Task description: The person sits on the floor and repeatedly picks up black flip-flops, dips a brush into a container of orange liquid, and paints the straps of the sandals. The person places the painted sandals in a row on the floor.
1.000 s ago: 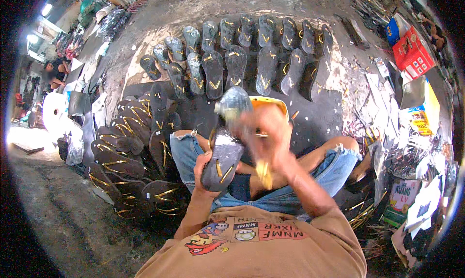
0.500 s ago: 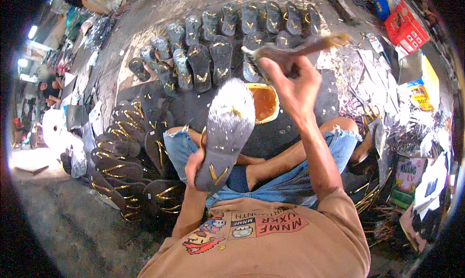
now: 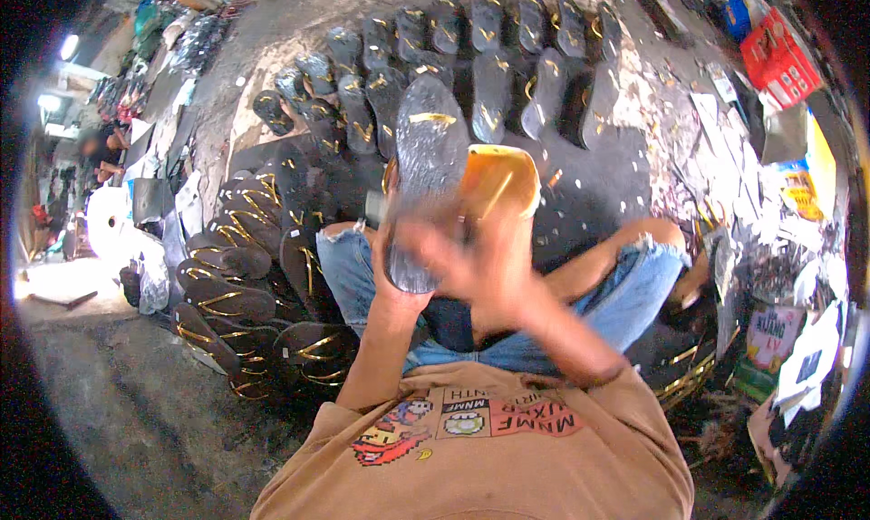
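Sandal sole (image 3: 424, 171), dark and oblong with a dull grey sheen and a gold strap mark near its top, stands upright above our lap. Our left hand (image 3: 399, 275) wraps its lower end, fingers curled tight around the edge. Our right hand (image 3: 485, 266) lies across in front of it, too blurred for us to tell how its fingers sit. Just behind stands a yellow glue tin (image 3: 498, 180), round and open. Rows of finished black sandals (image 3: 489, 58) with gold straps curve ahead of us and stack at our left (image 3: 227, 275). Bare dark mat (image 3: 598, 185) shows to the right of the tin, and rough concrete floor (image 3: 118, 411) lies at lower left.
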A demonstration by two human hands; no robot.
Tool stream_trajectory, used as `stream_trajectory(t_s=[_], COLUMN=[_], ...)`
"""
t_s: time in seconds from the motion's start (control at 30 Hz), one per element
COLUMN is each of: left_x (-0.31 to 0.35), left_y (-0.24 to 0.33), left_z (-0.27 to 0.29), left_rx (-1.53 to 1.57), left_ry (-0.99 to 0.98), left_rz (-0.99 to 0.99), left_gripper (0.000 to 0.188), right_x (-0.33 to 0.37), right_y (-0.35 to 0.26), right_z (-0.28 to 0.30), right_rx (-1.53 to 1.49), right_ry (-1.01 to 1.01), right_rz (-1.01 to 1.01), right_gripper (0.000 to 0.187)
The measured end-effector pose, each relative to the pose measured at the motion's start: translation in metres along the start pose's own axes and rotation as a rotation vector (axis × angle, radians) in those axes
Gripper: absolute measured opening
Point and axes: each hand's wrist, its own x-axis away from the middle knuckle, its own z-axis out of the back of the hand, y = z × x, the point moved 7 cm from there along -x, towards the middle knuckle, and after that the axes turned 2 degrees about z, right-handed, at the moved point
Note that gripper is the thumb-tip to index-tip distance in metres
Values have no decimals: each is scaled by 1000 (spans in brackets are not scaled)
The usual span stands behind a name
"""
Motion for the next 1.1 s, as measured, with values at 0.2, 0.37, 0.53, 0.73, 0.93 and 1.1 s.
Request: stream_trajectory(t_s=[0.2,0.37,0.53,0.73,0.93,1.1], left_x=[-19,-21,-24,-11,-42,-82], left_y=[13,16,18,-1,47,236], left_z=[-14,-27,-16,-33,-31,-46], left_rx=[52,90,-824,213,-54,-418], left_ry=[186,56,72,49,174,195], left_rz=[-19,-105,-289,19,-193,-685], left_gripper=[45,45,46,42,40,46], right_x=[21,31,31,-19,76,26], right_y=[14,6,-5,45,24,81], right_z=[11,17,21,77,-45,136], right_rx=[-18,33,254,173,329,84], right_ry=[127,208,105,558,-225,624], right_rz=[-165,-46,39,-20,69,-290], right_gripper=[29,25,31,36,14,19])
